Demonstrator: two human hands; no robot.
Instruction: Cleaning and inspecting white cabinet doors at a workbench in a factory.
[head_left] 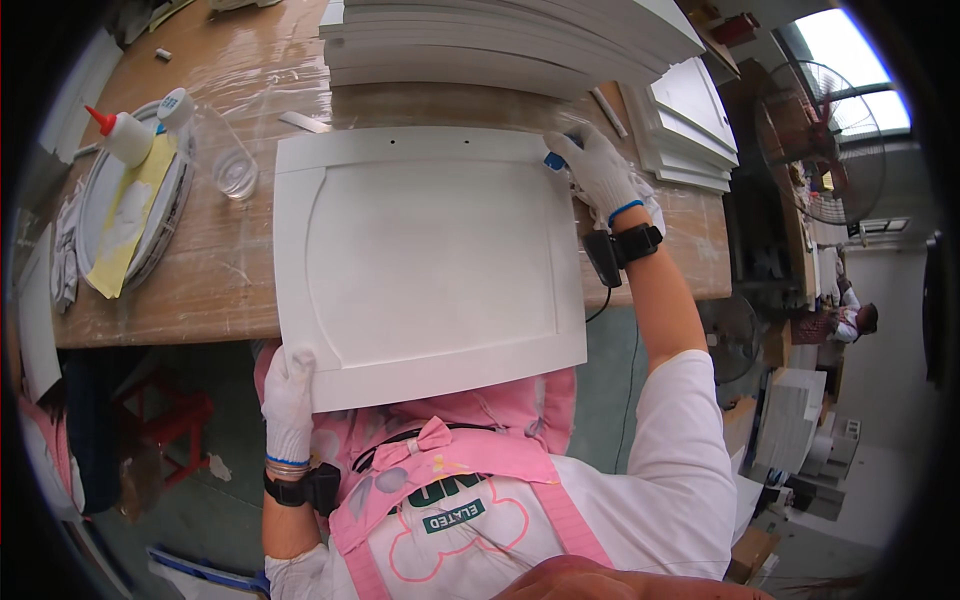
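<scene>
A white cabinet door panel (430,260) with a recessed centre lies on the wooden workbench (220,290), its near edge hanging over my lap. My left hand (288,400), in a white glove, grips the panel's near left corner. My right hand (600,172), also gloved, rests at the panel's far right corner and closes around a small blue object (555,160) that is mostly hidden by the fingers. Both wrists carry black bands.
A stack of white panels (510,40) lies at the bench's far side, with more panels (690,125) to the right. At the left sit a glue bottle (125,135) on a round tray with a yellow cloth (130,210), and a clear plastic cup (232,165). A fan (820,140) stands at right.
</scene>
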